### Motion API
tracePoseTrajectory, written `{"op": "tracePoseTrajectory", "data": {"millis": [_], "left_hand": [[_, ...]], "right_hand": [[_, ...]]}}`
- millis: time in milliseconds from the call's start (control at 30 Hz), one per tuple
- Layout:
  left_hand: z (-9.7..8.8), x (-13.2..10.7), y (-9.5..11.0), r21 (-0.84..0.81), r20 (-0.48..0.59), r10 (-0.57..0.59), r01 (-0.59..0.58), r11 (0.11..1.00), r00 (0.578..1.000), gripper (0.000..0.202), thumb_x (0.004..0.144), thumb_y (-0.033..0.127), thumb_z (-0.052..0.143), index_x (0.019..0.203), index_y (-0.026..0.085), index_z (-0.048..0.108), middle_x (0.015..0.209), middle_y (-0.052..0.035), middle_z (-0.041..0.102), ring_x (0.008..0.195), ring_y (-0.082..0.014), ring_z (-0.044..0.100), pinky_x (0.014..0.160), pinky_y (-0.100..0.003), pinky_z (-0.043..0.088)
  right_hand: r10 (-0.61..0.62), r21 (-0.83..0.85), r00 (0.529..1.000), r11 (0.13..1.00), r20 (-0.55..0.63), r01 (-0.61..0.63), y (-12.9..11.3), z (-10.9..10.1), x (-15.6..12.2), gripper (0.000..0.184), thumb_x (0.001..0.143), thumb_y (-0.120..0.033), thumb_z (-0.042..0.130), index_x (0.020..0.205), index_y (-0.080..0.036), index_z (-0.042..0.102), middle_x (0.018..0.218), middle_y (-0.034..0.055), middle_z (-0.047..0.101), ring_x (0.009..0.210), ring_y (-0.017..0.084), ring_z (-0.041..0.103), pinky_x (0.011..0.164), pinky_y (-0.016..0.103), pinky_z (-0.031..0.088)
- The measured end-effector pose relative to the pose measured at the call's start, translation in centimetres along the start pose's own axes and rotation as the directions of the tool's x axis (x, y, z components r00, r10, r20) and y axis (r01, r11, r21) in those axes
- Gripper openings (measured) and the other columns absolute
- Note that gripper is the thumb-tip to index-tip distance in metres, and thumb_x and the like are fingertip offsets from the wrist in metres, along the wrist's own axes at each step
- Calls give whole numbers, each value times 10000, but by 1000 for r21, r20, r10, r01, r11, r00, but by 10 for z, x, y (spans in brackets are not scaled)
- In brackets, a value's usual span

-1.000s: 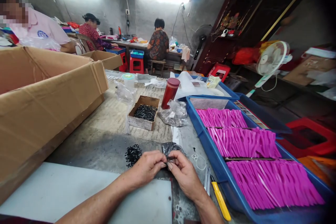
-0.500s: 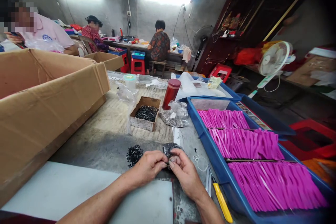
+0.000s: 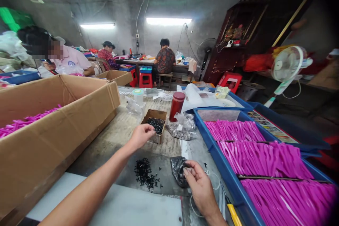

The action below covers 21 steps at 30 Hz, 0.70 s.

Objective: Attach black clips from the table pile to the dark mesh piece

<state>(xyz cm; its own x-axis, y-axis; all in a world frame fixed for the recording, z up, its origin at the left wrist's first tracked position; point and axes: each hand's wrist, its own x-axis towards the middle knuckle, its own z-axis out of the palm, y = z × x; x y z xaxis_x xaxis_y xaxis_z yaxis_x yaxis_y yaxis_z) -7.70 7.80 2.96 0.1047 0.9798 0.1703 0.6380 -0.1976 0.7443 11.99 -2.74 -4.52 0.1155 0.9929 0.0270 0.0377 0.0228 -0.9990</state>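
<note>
My left hand [image 3: 143, 136] is stretched forward to the near edge of a small cardboard box [image 3: 154, 137] holding many tiny black parts [image 3: 155, 125]. Its fingertips are pinched together, and whatever is between them is too small to make out. Lower right, my right hand [image 3: 201, 187] has its thumb and fingers closed at the edge of a crumpled black plastic bag [image 3: 178, 171]. Between the two arms, a loose pile of small black pieces [image 3: 144, 173] lies on the dark mat, a few scattered to its right.
On the right stands a blue tray [image 3: 209, 137] of bundled magenta strips [image 3: 265, 159], with a yellow-handled tool [image 3: 233, 215] beside it. A large cardboard box [image 3: 87, 107] flanks the left. Beyond are a red canister [image 3: 177, 106] and a clear bag of small parts [image 3: 182, 129]. Several people sit farther back.
My left hand has left my right hand and moved forward to the small box. The black pile looks flatter and more spread out. The head view has tipped upward.
</note>
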Motion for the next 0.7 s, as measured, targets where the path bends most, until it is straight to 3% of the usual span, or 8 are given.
{"op": "tracePoseTrajectory", "data": {"millis": [100,167,300,367,433,567,633,700], "left_hand": [[-7,33,-4,82,-61,-19,24,996,998,113,608,160,477,561,126,574,494,23,526,524,-118,490,523,-202,359],[-8,42,-4,123,-87,-15,26,992,996,132,612,147,466,603,135,597,549,6,572,589,-140,523,571,-215,372],[-9,25,5,166,-71,37,-25,986,997,208,656,178,453,800,169,603,727,-7,620,691,-144,540,645,-218,378],[-10,6,9,187,7,79,-79,979,997,189,657,185,467,788,176,603,722,1,617,675,-135,536,636,-208,380],[-8,-15,10,231,172,165,-203,952,971,173,661,152,453,746,171,603,714,2,606,672,-128,530,621,-197,377],[5,-45,2,262,478,206,-363,894,854,166,679,127,441,722,171,595,676,2,591,657,-127,526,607,-193,370],[15,-53,-2,290,543,188,-393,873,818,159,689,142,447,751,177,590,728,-12,597,699,-141,530,626,-202,374],[24,-57,-3,340,561,151,-393,854,814,156,690,157,455,777,186,581,781,-24,595,738,-156,532,639,-213,375]], "right_hand": [[-6,-17,1000,1000,-2,6,0,-1,1,312,677,-391,518,865,-142,511,534,-27,496,518,130,485,475,218,382],[-14,-36,1000,999,-10,14,0,-1,1,305,679,-380,517,866,-140,516,535,-28,494,508,125,478,472,218,381],[-20,-58,1000,998,-3,20,-1,-2,1,271,693,-346,497,871,-142,510,520,-38,470,522,125,470,484,218,375],[-19,-65,1000,998,4,19,-1,-2,1,264,697,-335,490,877,-143,507,535,-35,476,526,122,464,491,219,373],[-19,-74,1000,997,3,19,-2,-1,1,261,699,-329,488,879,-140,509,554,-28,488,517,116,453,491,218,369],[-23,-66,1000,998,6,23,-2,-1,0,265,701,-331,489,880,-138,513,572,-20,505,493,107,441,473,213,364],[-25,-67,1000,997,7,26,-2,-2,1,258,700,-332,492,869,-138,517,581,-17,511,495,106,441,473,211,365],[-23,-70,1000,997,2,23,-3,-3,1,258,695,-340,498,849,-135,523,579,-17,511,497,107,441,475,212,364]]}}
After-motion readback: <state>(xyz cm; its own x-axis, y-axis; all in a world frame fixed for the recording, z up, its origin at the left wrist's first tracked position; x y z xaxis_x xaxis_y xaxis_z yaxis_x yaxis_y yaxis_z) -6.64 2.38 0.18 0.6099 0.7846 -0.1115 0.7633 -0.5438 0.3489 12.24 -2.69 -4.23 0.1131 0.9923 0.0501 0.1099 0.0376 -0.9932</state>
